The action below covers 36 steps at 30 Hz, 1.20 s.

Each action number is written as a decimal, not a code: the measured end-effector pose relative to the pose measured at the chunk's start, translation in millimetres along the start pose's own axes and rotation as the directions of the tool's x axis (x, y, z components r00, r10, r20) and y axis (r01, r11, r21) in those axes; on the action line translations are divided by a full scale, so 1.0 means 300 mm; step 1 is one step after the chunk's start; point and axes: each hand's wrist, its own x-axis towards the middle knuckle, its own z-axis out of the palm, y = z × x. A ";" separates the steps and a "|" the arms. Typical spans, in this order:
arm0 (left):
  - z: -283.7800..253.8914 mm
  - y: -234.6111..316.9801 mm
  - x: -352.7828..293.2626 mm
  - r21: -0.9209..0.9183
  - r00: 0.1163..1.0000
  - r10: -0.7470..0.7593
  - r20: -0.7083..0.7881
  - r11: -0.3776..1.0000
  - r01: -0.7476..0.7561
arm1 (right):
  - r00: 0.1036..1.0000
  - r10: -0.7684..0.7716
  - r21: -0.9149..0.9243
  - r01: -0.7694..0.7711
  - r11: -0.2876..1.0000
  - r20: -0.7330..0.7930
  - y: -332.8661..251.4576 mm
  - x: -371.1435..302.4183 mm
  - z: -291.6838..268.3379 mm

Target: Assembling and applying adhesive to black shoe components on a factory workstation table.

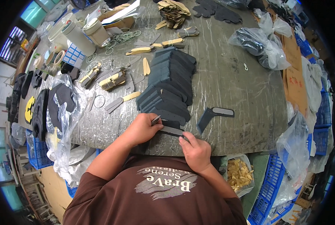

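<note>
Grip, left: left hand (pixel 144 127) curled closed round a slim dark tool (pixel 156 120), thumb down at the left end of a grey strip (pixel 172 130).
Grip, right: right hand (pixel 196 150) pinched, thumb to forefinger, on the right end of the dark piece (pixel 169 133) under that strip.
Place: between the hands, near the tabletop's (pixel 246 93) front edge, just below a fanned stack (pixel 168 80).
Done: one angled piece (pixel 223 111) lies to the right bearing its strip; I'd call it finished.
Left: the held one, plus apparently the stack, whose visible faces look bare.
Long axis: strip runs left to right, right end slightly nearer the person.
Pointing: the held piece's other arm is hard to make out beneath the fingers, so I can't say which way it turns.
</note>
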 end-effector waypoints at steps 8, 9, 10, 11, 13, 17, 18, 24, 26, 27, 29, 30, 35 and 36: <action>0.015 -0.033 0.008 0.211 0.984 0.158 -0.081 0.968 -0.138 | 0.999 -0.031 -0.023 0.032 0.999 0.018 0.001 0.010 0.004; 0.017 -0.034 0.009 0.335 0.965 0.238 -0.106 0.922 -0.191 | 1.000 -0.018 -0.011 0.019 1.000 0.020 0.001 0.011 0.003; 0.017 -0.027 0.007 0.336 0.965 0.240 -0.106 0.922 -0.193 | 1.000 -0.006 0.001 0.006 1.000 0.023 0.000 0.012 0.002; 0.015 -0.016 0.004 0.336 0.961 0.253 -0.114 0.920 -0.202 | 1.000 -0.008 0.001 0.008 1.000 0.022 -0.001 0.013 0.000; 0.019 -0.018 -0.002 0.337 0.955 0.269 -0.123 0.917 -0.214 | 0.993 0.114 0.093 -0.115 0.989 0.018 -0.005 0.018 -0.011; 0.035 -0.028 -0.018 -0.064 0.910 0.389 -0.142 0.914 -0.401 | 0.914 0.358 0.343 -0.279 0.897 -0.192 -0.008 0.059 -0.026; 0.032 -0.018 -0.027 -0.217 0.938 0.338 -0.078 0.913 -0.346 | 0.883 0.467 0.495 -0.389 0.777 -0.039 0.008 0.060 -0.051; 0.026 -0.030 -0.035 -0.887 0.984 0.162 0.069 0.462 -0.014 | 0.698 0.716 0.568 -0.595 0.569 0.013 0.198 0.093 -0.203; 0.043 -0.017 -0.040 -0.898 0.980 0.169 0.110 0.439 0.025 | 0.842 0.410 -0.098 -0.469 0.878 -0.350 0.191 0.113 -0.218; 0.067 -0.013 -0.044 -0.899 0.980 0.169 0.109 0.437 0.025 | 0.885 0.402 0.149 -0.376 0.915 -0.234 0.157 0.116 -0.201; 0.108 -0.007 -0.051 -0.815 0.961 0.277 0.014 0.560 -0.150 | 0.880 0.457 0.473 -0.458 0.752 0.125 -0.005 0.153 -0.177; 0.104 -0.002 -0.060 -0.747 0.946 0.320 0.038 0.638 -0.186 | 0.909 0.372 0.592 -0.408 0.695 0.190 -0.052 0.154 -0.141; 0.098 -0.022 -0.051 -0.194 0.784 0.610 -0.116 0.760 -0.620 | 0.892 0.300 0.659 -0.452 0.601 0.338 -0.112 0.171 -0.070; 0.089 -0.012 -0.061 -0.136 0.781 0.616 -0.102 0.769 -0.625 | 0.882 0.302 0.648 -0.471 0.598 0.363 -0.114 0.173 -0.073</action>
